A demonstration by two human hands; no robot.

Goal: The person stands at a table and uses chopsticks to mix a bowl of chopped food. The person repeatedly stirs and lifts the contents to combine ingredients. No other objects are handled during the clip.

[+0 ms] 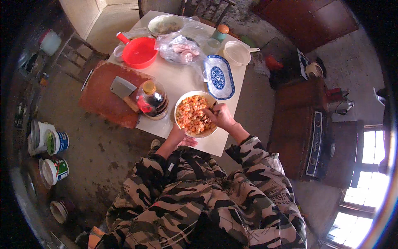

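Note:
A white bowl (178,124) stands near the table's front edge, filled with a chopped orange, pink and pale mixture (191,112). At its near left rim my left hand (178,137) grips it, thumb by the rim and fingers low along the outside. My right hand (222,116) is over the bowl's right side, closed around a dark thin utensil (214,105) whose lower end dips into the mixture. Its exact kind is mostly hidden by the fingers. Left of the bowl stands a large plastic bottle (153,102) of dark liquid with a yellow cap.
A cleaver (123,87) lies on the reddish cutting board (96,93), which overhangs the table's left edge. Behind the bowl are a blue-and-white tray (228,77), a red strainer or basin (140,53), bagged raw meat (186,53) and a white handled basket (237,53).

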